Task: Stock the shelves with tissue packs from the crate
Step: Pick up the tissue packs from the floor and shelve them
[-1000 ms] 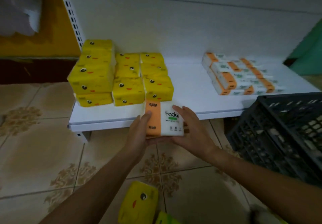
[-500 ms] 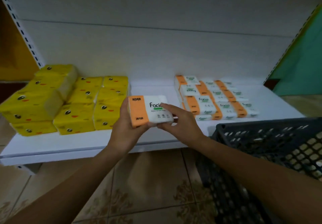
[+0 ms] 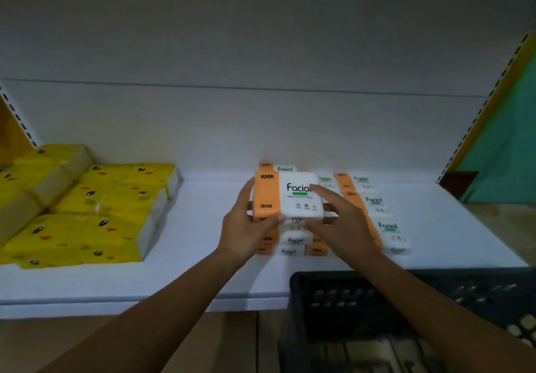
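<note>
A white and orange "Facial" tissue pack point(image 3: 285, 195) is held between both hands above the white shelf point(image 3: 200, 227). My left hand point(image 3: 246, 224) grips its orange left edge. My right hand point(image 3: 339, 222) grips its right side and lower corner. The pack hovers over the left stack of the same orange and white packs point(image 3: 374, 207), which lie in rows on the right half of the shelf. The black plastic crate point(image 3: 362, 314) stands below at the lower right, in front of the shelf edge.
Yellow duck-print tissue packs point(image 3: 95, 207) are stacked on the left part of the shelf. A bare strip of shelf lies between the two groups. Slotted uprights point(image 3: 478, 111) frame the white back panel. Tiled floor shows under the shelf.
Both hands have carried the pack forward and right, from the shelf's front edge to above the orange and white stack. The view has moved closer to the shelf.
</note>
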